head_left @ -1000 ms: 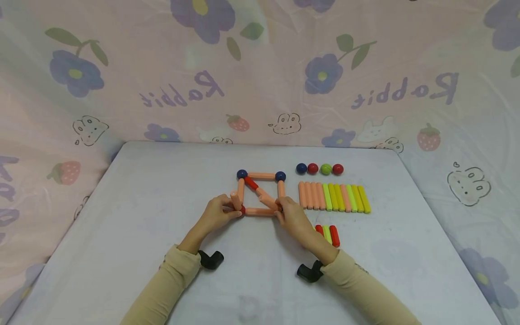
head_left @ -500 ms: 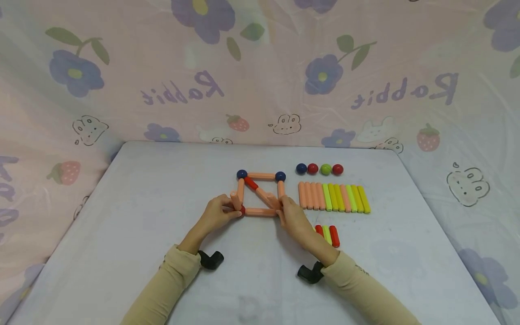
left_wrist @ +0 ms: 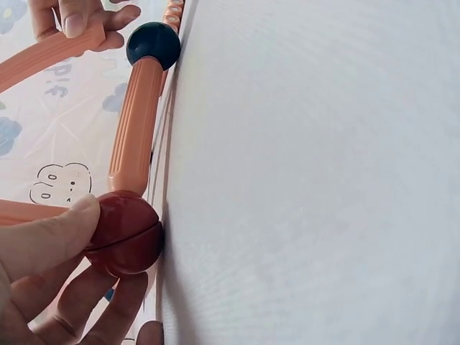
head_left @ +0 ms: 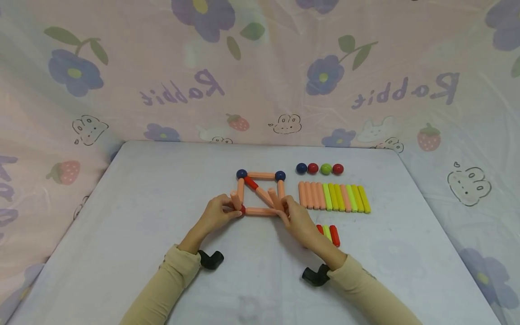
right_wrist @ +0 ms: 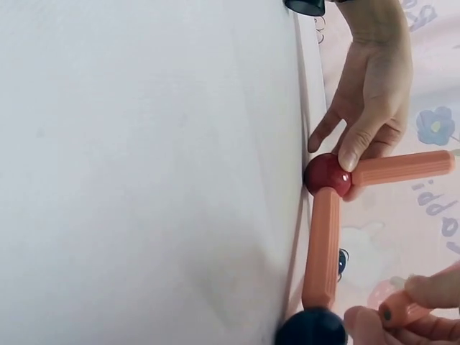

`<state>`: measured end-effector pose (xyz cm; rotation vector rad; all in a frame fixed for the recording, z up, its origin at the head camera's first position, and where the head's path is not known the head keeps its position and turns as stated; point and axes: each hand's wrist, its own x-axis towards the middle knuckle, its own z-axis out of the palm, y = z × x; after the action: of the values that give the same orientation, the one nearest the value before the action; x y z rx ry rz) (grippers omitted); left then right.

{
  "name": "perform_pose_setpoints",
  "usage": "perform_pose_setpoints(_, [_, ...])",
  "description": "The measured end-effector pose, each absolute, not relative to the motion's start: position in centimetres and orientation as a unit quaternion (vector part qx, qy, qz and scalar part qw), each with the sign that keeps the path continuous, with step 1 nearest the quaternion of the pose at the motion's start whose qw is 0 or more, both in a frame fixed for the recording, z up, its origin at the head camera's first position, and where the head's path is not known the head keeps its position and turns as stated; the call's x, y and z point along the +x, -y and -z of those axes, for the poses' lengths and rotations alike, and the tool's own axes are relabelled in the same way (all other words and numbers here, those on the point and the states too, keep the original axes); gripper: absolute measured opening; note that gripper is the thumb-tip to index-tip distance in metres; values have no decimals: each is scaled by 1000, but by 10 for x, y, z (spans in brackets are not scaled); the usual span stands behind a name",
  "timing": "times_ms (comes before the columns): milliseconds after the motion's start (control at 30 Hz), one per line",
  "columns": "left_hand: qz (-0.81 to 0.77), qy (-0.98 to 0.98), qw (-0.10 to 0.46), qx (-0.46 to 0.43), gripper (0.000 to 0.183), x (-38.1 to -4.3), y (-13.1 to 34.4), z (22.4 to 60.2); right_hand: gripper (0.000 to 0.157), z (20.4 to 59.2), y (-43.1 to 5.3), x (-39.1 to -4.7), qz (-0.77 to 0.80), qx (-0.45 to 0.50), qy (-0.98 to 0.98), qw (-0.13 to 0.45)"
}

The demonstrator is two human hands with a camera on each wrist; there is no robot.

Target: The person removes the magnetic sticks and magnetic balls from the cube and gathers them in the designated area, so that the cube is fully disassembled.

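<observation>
A square of peach rods (head_left: 260,211) with balls at its corners lies on the table. My left hand (head_left: 220,212) grips the red ball (left_wrist: 129,230) at the near left corner, from which another peach rod (head_left: 235,200) stands up. With thumb and fingers my right hand (head_left: 298,220) pinches a loose peach rod (head_left: 275,198). The rod's lower end (right_wrist: 388,313) is close to the dark blue ball (left_wrist: 153,44) at the near right corner, apart from it in the right wrist view. A diagonal with a red rod (head_left: 251,183) and a peach rod crosses the square.
To the right lies a row of peach, green and yellow rods (head_left: 334,197). Behind it are several loose balls (head_left: 326,169). Short red and green rods (head_left: 334,235) lie beside my right forearm. A patterned curtain (head_left: 260,90) hangs behind the table (head_left: 162,162).
My right hand has shifted slightly right and turned the pinched peach rod from leaning left to nearly upright. My left hand has stayed on the red ball.
</observation>
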<state>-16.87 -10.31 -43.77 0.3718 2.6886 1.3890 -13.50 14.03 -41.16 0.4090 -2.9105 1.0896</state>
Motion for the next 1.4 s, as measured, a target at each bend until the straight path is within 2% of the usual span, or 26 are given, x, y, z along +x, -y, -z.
perform_pose_setpoints(367, [-458, -880, 52, 114, 16, -169, 104, 437, 25, 406, -171, -135, -363, 103, 926, 11])
perform_pose_setpoints(667, [-456, -880, 57, 115, 17, -170, 105, 437, 32, 397, -207, -133, -369, 43, 928, -2])
perform_pose_setpoints(1167, [-456, -880, 55, 122, 19, -170, 104, 436, 32, 399, -258, -130, -361, -3, 932, 30])
perform_pose_setpoints(1400, [-458, -878, 52, 125, 19, -169, 104, 438, 33, 394, -283, -130, -336, -14, 940, 63])
